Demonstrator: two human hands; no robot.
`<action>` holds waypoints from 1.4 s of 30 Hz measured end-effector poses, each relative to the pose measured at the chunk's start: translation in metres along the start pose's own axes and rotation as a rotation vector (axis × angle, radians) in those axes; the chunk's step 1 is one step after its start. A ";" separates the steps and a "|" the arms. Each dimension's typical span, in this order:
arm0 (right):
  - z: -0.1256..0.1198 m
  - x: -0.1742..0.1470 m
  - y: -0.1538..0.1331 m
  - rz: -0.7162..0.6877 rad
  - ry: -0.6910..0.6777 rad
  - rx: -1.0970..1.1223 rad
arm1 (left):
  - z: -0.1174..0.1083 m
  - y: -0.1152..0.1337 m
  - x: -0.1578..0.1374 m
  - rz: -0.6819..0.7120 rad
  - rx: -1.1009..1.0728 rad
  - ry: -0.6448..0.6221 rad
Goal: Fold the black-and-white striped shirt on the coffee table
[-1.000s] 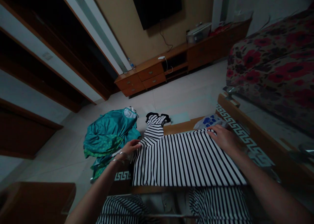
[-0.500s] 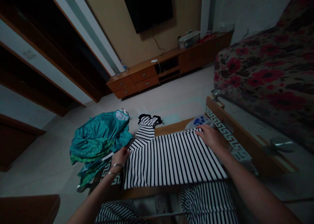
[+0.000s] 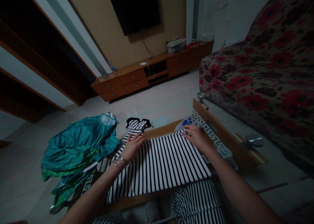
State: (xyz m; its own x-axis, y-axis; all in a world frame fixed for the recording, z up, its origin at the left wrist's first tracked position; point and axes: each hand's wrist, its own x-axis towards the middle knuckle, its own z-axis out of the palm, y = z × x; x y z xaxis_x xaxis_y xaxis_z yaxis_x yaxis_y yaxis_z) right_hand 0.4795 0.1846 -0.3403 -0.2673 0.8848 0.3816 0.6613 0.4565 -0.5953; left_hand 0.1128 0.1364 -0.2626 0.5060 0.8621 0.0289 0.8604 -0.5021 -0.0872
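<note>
A black-and-white striped shirt lies spread across a low table, its narrow sleeve part with black ends reaching over the far side. My left hand rests on the cloth near the base of that sleeve part, fingers stretched and slightly apart. At the far right corner of the shirt, my right hand has its fingers closed on the edge. Bracelets circle my left wrist. A teal and green garment is heaped at the table's left end.
The wooden table has a patterned border, and a plastic bag with blue marks lies by my right hand. A floral sofa stands to the right. Beyond the floor are a TV cabinet and a wall television.
My left hand has let go of the shirt's left edge and moved inward and away from me, onto the cloth by the sleeve part. My right hand stays at its corner. The view has shifted rightward.
</note>
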 end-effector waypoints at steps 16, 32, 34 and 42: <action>0.009 0.010 0.006 0.252 0.067 -0.025 | 0.005 -0.023 0.013 -0.288 0.062 -0.031; -0.003 0.004 -0.027 0.108 0.163 -0.104 | 0.015 0.060 -0.004 -0.182 0.055 0.044; 0.008 -0.002 -0.033 0.025 0.042 -0.087 | 0.028 0.066 -0.011 -0.165 0.032 0.003; 0.028 -0.005 -0.013 -0.044 -0.169 -0.205 | 0.044 0.064 -0.022 -0.169 -0.031 -0.013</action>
State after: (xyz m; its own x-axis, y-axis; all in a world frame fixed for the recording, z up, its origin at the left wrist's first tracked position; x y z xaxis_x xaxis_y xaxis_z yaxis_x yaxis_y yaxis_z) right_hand 0.4524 0.1768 -0.3545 -0.4011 0.8752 0.2705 0.7696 0.4821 -0.4187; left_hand 0.1538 0.0885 -0.3126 0.3530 0.9352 0.0275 0.9349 -0.3513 -0.0511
